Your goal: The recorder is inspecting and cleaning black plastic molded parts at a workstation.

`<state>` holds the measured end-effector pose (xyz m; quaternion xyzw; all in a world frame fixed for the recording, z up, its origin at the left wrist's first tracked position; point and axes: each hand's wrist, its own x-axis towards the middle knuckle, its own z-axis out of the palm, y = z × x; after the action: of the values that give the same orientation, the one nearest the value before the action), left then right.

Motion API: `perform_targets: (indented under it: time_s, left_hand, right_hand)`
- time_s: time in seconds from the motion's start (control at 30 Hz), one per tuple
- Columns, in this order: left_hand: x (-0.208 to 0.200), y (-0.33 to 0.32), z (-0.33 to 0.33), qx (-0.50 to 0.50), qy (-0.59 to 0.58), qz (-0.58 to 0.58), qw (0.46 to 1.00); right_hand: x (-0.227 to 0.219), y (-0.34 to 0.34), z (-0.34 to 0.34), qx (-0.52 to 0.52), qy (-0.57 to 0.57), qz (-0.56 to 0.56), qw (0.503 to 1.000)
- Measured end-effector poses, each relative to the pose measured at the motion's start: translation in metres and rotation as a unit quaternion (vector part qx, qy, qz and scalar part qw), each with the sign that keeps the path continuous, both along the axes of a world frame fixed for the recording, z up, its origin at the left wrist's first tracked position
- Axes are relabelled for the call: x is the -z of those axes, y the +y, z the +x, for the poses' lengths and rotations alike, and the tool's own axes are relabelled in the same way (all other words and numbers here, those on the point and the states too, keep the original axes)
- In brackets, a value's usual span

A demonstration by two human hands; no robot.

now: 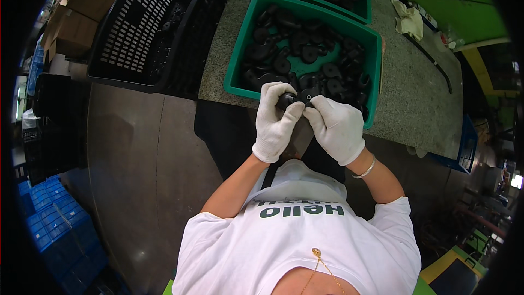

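In white gloves, both my hands meet over the near edge of a green bin [233, 71]. Between them is a black molded part [303, 96] with a rounded body and a small pale ring on it. My left hand [275, 121] is closed around its left end. My right hand [339, 130] pinches its right side, thumb and fingers close together. The fingers cover much of the part, so its full shape is hidden. Behind it, the bin holds many similar black parts [308, 53] in a loose heap.
A second green bin [367, 13] of black parts stands behind the first on the speckled table [417, 106]. To the left is a black slatted crate [131, 79]. A pale cloth [408, 19] and a thin black rod [431, 61] lie at right. Blue crates [63, 221] are stacked at lower left.
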<state>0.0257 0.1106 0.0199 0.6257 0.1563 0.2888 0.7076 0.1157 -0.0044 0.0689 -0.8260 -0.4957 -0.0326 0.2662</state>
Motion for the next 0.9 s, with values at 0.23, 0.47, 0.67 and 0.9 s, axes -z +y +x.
perform_targets:
  time_s: [0.23,0.47,0.67,0.9]
  left_hand:
    - [-0.004,0.005,-0.006,-0.034,0.045,-0.032,0.998]
    - [-0.021,0.126,-0.015,-0.323,0.026,0.23,0.918]
    - [-0.017,0.228,-0.043,-0.385,0.288,0.391,0.785]
    - [-0.014,0.175,-0.02,-0.322,0.187,0.504,0.779]
  right_hand:
    - [0.0,0.011,0.0,0.021,0.035,0.003,0.999]
    - [0.043,0.072,0.075,0.028,0.077,-0.004,0.997]
    - [0.067,0.132,0.101,-0.072,0.063,-0.175,0.98]
    - [0.06,0.104,0.105,-0.065,0.202,-0.104,0.972]
